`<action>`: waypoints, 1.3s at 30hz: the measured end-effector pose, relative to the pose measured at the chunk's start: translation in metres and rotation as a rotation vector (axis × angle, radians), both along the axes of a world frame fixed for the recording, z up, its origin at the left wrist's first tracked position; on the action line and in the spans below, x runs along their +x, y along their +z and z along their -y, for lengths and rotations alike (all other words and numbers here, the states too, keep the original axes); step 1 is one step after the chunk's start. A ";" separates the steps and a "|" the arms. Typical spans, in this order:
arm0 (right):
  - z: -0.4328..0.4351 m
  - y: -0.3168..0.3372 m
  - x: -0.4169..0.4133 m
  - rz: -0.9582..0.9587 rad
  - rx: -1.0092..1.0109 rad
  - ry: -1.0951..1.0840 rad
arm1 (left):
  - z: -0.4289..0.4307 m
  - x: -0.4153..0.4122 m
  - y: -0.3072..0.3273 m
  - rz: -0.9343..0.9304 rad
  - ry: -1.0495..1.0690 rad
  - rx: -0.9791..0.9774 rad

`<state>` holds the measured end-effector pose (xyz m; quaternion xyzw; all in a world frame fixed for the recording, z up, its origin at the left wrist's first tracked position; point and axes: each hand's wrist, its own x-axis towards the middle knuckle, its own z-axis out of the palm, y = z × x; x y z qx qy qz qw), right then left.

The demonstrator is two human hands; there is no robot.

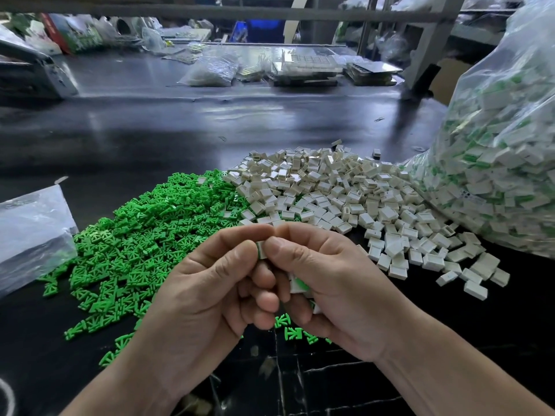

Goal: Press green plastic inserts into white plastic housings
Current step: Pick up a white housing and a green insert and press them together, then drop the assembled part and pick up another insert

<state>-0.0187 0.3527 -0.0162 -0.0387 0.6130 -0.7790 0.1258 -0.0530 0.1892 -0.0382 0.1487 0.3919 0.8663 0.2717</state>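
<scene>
Head view, left hand: my left hand point(210, 283) curls its fingers point(237, 244), pinching a white housing point(262, 249).
Right hand: my right hand point(333, 292) pinches the same white housing from the other side, with more pieces point(297, 285) tucked in its palm.
Green inserts point(144, 235): heaped on the tabletop point(150, 130), left of my hands.
Loose housings point(345, 199): heaped beyond my hands, touching the green heap.
Bag point(495, 163): far right, against the white heap.
</scene>
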 end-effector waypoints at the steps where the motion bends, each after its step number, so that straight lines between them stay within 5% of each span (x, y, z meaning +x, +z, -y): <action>1: 0.000 0.000 0.000 0.006 0.006 -0.002 | -0.001 0.000 0.000 -0.002 0.014 -0.019; 15: 0.001 -0.007 -0.002 -0.020 0.013 -0.008 | -0.011 0.006 0.004 -0.029 0.222 -0.125; 28: 0.007 -0.008 -0.001 -0.026 -0.064 -0.020 | -0.001 0.002 0.001 -0.158 0.203 -0.147; 39: 0.001 -0.013 -0.008 0.148 -0.199 0.010 | 0.002 0.011 -0.001 -0.938 0.651 -0.959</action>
